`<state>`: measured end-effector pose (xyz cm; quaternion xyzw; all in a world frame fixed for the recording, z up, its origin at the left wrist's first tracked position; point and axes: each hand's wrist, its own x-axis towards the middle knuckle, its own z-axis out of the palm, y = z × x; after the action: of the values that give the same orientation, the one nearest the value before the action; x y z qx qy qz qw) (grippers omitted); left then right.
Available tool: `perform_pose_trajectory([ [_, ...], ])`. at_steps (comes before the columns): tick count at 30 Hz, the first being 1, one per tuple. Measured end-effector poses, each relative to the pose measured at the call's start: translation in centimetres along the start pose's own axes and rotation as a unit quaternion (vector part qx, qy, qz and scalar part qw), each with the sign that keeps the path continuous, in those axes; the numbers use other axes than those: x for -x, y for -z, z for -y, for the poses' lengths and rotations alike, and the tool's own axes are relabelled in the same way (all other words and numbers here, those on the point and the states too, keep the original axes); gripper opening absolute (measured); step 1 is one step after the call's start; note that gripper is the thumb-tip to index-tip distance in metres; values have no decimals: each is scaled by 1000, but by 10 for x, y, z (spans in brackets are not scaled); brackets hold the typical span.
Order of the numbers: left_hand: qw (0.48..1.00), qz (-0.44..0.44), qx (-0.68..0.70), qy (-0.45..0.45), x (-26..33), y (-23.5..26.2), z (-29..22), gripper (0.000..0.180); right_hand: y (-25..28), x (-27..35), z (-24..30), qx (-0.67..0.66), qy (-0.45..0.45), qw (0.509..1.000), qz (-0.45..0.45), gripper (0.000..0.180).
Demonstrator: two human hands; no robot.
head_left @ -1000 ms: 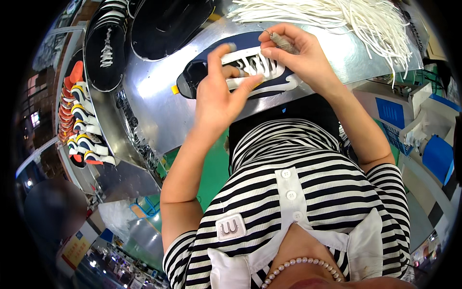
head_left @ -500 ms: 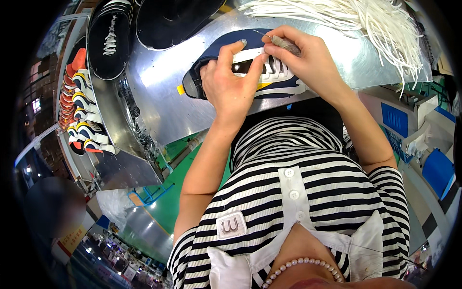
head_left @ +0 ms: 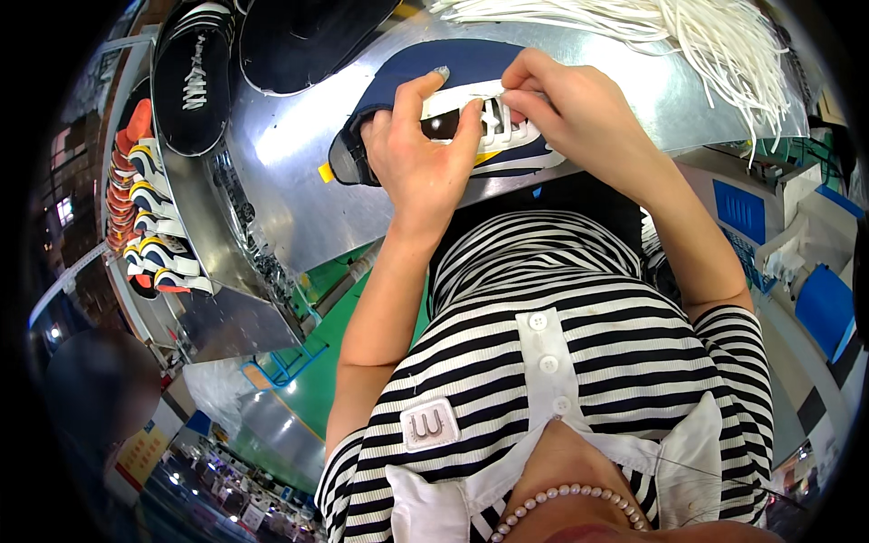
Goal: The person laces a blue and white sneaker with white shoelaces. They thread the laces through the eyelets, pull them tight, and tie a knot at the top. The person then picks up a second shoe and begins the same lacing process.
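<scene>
A navy, white and yellow shoe upper [head_left: 425,59] lies on its side on the metal tabletop. My left hand [head_left: 418,149] grips it around the ankle opening, thumb and index finger spread along the white lace edge. White laces [head_left: 511,127] cross the eyelets beside my thumb. At the front end of that white edge, my right hand [head_left: 561,104] is closed in a pinch. A thin needle-like tool [head_left: 484,95] shows as a fine line before its fingertips; the handle is hidden by the hand.
A heap of loose white laces [head_left: 670,32] covers the table's far right. Dark shoes [head_left: 195,90] stand at the far left. Beyond the metal edge, several orange, white and navy shoes [head_left: 154,204] sit stacked in a row. The metal tabletop [head_left: 290,199] extends left of the upper.
My right hand has turned over toward the white lace edge, and the tool's wrapped handle, visible before, is now hidden. My left hand keeps its hold; the view has shifted slightly.
</scene>
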<state>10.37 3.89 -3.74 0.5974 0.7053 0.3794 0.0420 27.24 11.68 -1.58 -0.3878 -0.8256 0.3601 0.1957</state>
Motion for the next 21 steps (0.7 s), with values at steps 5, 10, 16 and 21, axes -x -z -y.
perform_pose_trajectory([
  [5,998,-6,62,-31,7,-4,1,23,-17,-16,7,156,116,981,-15,27],
  [10,993,-3,117,25,6,-5,7,22,-40,-23,7,166,171,970,-37,29],
  [16,975,4,204,87,9,-5,9,24,-37,-32,12,98,25,994,28,22],
  [21,917,66,338,203,0,8,7,35,12,-13,10,126,-13,992,6,23],
])
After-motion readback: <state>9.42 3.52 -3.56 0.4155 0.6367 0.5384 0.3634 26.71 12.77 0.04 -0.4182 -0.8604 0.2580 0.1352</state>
